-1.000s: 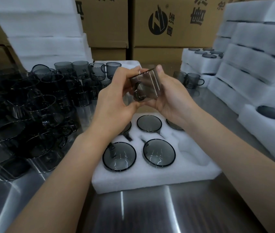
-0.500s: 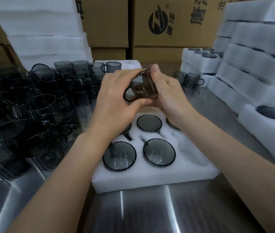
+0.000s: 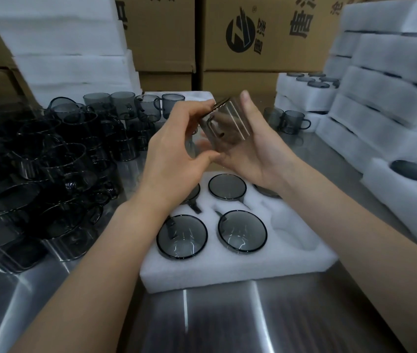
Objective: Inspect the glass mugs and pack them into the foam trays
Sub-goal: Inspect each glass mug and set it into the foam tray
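Both hands gripped one glass mug [image 3: 231, 128].
The left hand [image 3: 175, 154] pinched it tilted, fingers [image 3: 198, 108] on its upper edge, thumb below; the right hand [image 3: 258, 151] cupped its far side, above the foam tray [image 3: 227, 272] on the steel surface [image 3: 227, 323].

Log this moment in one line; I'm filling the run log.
phase: inspect | glass mug: held above foam tray | left hand: grips mug | right hand: grips mug | front-right pocket: empty
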The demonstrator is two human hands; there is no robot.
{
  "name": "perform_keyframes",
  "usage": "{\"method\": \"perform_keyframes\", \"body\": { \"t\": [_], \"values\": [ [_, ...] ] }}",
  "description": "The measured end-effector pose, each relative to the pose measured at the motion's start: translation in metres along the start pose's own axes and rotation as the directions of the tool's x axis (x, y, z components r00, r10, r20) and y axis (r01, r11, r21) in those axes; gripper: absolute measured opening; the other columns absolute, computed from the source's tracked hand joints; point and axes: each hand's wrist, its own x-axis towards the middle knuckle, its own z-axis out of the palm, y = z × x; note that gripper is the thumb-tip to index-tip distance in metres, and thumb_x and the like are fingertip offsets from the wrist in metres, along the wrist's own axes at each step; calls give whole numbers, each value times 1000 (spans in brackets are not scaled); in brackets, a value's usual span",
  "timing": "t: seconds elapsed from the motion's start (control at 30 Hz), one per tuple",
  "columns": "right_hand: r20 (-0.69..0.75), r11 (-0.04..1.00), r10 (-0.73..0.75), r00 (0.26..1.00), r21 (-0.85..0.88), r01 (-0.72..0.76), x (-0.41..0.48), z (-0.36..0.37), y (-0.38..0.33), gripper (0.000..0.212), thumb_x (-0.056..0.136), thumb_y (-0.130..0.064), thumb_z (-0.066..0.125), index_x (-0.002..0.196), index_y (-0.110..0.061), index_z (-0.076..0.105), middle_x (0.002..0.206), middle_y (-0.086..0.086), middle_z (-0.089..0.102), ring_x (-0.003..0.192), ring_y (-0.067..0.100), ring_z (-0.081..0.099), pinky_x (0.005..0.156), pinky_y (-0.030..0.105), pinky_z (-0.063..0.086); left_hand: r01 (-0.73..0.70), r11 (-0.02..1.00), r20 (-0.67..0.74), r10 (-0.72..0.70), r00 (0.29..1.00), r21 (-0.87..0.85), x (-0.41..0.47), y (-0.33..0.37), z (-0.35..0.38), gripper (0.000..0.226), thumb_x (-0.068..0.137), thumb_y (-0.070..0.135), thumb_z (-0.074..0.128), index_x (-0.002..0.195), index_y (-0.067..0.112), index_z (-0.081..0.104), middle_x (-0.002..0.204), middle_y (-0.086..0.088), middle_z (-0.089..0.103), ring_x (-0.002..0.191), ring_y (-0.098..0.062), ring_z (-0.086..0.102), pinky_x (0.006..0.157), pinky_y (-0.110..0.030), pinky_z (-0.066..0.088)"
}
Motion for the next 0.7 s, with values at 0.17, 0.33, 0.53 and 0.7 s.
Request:
{"method": "perform_keyframes", "body": {
  "t": [0.17,0.33,0.53,0.7],
  "values": [
    [15,994,10,1000,-112,-8,-1,-3,1,52,92,-56,50,114,-12,66,111,16,71,104,35,67,86,44,56,-25,995,61,19,998,93,1,-1,1,77,72,12,83,138,23,45,129,14,51,121,6,48,95,-4,37],
    [-94,956,-119,988,-281,89,-4,-1,1,48,95,-48,53,120,-8,60,102,14,73,91,34,72,67,37,58,-70,980,56,61,997,186,0,2,1,75,77,28,81,142,13,47,129,15,49,120,7,43,103,-4,30],
    [-172,960,-169,971,-253,122,-6,4,-2,36,101,-37,50,124,-10,59,115,22,68,97,41,70,59,38,59,-55,992,27,52,998,116,-2,5,0,69,70,15,85,133,12,55,134,1,59,123,-2,52,107,-21,40],
    [-196,973,-135,971,-209,93,-7,4,-4,34,103,-33,44,124,-11,59,118,24,65,102,47,65,58,41,58,-87,990,30,84,996,114,-3,6,1,69,69,15,85,131,10,56,137,-2,58,128,-7,51,108,-29,42]
  ]
}}
